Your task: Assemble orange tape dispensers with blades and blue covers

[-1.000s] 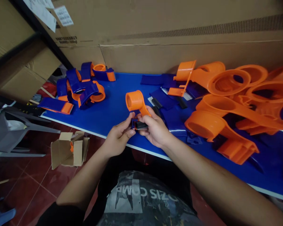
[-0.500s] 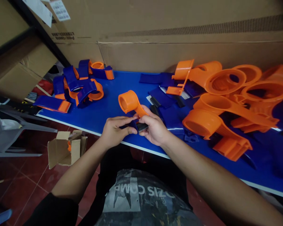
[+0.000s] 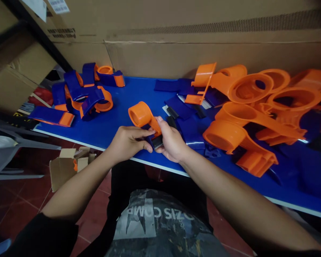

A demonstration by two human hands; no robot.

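My right hand (image 3: 172, 142) is closed around the handle of an orange tape dispenser frame (image 3: 141, 114), whose round hub points up and left. A dark blue plastic cover piece (image 3: 150, 140) with a black strip (image 3: 157, 142) lies against the frame's lower end. Thumb and fingers of my left hand (image 3: 128, 142) pinch the edge of this blue piece. Fingers hide most of the place where the parts meet. Both hands are just above the table's front edge.
The blue table (image 3: 117, 107) bears several blue-and-orange tape dispensers (image 3: 92, 100) at left. Several orange frames (image 3: 230, 135) and flat blue pieces (image 3: 189, 132) are heaped at right. Cardboard (image 3: 155, 60) stands behind. An open carton (image 3: 62, 171) sits on the floor.
The view has shifted slightly, so the scene sits a little further left. The orange frame has tilted slightly in my right hand, and more of its lower end shows between my hands.
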